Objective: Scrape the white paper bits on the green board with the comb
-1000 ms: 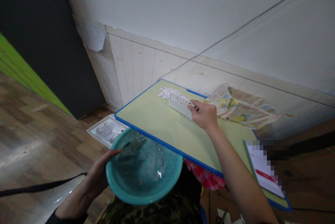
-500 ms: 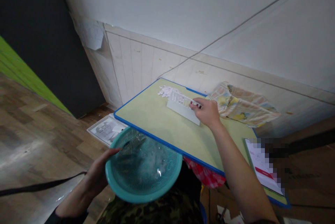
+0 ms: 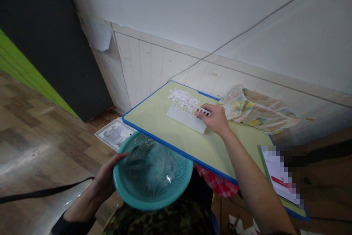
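My left hand (image 3: pixel 106 176) grips the rim of a teal plastic colander (image 3: pixel 154 204), thumb over the edge. Inside the colander lies clear, shiny plastic-like material (image 3: pixel 162 165); its exact kind is hard to make out. My right hand (image 3: pixel 216 117) is closed on the right end of a white slotted holder (image 3: pixel 185 117), which stands on the pale green table (image 3: pixel 154 117). A row of slots runs along its upper edge, with dark red showing near my fingers. Just behind it is a pile of small white pieces (image 3: pixel 183 95).
A patterned cloth (image 3: pixel 255 112) lies at the table's back right, against the wall. A clipboard with papers (image 3: pixel 279 176) is at the right end. Below the left corner sits a white tray with papers (image 3: pixel 114 134). Red checked fabric (image 3: pixel 217 182) hangs under the front edge.
My right hand has shifted the white slotted holder left and slightly nearer to me, uncovering more of the white pieces. My left hand keeps its hold on the colander.
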`<state>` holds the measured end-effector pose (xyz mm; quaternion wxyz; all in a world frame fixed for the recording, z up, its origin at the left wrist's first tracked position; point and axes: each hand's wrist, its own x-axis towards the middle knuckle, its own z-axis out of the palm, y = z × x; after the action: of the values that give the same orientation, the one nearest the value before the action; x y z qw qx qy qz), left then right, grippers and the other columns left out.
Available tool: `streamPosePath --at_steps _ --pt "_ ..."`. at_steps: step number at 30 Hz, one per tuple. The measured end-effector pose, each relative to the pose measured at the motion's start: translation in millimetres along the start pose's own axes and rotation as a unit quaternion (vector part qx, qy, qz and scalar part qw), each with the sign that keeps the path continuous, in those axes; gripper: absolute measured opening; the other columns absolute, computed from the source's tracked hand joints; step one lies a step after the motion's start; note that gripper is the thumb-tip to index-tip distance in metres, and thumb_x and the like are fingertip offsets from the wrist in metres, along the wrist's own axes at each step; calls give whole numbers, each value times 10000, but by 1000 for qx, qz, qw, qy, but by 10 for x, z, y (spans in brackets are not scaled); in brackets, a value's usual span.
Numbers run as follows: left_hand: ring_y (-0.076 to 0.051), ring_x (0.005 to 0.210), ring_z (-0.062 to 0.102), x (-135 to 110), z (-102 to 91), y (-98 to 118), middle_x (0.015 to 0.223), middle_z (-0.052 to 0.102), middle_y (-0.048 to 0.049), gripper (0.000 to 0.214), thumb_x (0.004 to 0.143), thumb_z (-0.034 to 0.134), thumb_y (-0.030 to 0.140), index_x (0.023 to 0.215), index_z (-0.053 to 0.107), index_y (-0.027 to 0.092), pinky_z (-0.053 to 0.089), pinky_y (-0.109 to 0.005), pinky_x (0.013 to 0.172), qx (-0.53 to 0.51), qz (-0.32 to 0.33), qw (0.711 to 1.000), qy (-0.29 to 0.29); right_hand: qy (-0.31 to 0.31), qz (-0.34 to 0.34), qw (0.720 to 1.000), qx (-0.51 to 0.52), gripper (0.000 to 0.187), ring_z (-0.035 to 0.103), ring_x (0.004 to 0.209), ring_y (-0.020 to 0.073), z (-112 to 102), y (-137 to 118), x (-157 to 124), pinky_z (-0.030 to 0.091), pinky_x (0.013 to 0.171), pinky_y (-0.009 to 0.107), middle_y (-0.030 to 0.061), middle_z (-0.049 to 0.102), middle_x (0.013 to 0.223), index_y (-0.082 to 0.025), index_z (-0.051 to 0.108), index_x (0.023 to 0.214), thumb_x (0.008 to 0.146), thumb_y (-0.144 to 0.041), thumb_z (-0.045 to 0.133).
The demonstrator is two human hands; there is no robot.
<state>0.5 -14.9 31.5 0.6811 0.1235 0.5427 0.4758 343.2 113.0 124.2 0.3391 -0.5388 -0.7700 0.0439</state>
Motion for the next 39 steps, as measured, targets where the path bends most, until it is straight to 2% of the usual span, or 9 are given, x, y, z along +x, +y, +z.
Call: streamPosePath --at_steps 8,13,19,23,27,33,39 --pt "-266 504 761 15 -33 -21 632 812 -155 278 948 534 91 775 751 86 666 -383 584 2 6 1000 1 -23 -13 999 28 157 625 613 169 -7 10 -4 385 605 270 27 724 675 -172 762 784 806 -305 681" --pt "-269 529 770 49 -71 -37 660 822 -150 236 945 548 109 850 762 80 670 -397 618 1 -2 1000 -12 -11 3 1000 29 180 606 602 166 -24 22 13 380 588 270 27 729 688 -168 766 810 801 -324 677" --pt "-288 541 777 46 -78 -26 657 821 -152 227 926 553 109 921 776 69 664 -379 591 -26 -5 999 -20 -59 -7 997 48 202 607 604 169 -66 24 18 388 590 272 20 723 671 -177 749 765 803 -362 675" --pt "-289 507 766 25 -64 -7 624 812 -141 231 901 553 92 954 775 56 656 -373 553 -37 -19 999 -12 -30 2 999 37 209 629 642 187 -122 81 37 401 608 282 32 742 709 -178 754 791 810 -364 661" --pt "-270 486 752 12 -63 -1 623 808 -158 245 903 524 72 882 767 48 655 -375 567 -27 -17 999 -11 -33 4 999 8 212 616 622 187 -118 135 53 389 598 285 34 724 674 -175 741 747 803 -362 658" --pt "-250 501 747 54 -83 -13 623 804 -160 251 904 560 87 747 756 90 646 -347 567 -26 -14 999 -30 -71 0 996 55 238 631 618 185 -64 102 38 394 585 278 33 733 681 -167 733 738 808 -387 672" --pt "-240 488 738 82 -122 -27 591 794 -139 260 896 599 107 688 754 113 642 -332 553 -29 -8 999 -42 -72 -2 995 66 230 647 639 193 -37 94 35 407 597 280 32 742 698 -169 747 769 812 -384 677"
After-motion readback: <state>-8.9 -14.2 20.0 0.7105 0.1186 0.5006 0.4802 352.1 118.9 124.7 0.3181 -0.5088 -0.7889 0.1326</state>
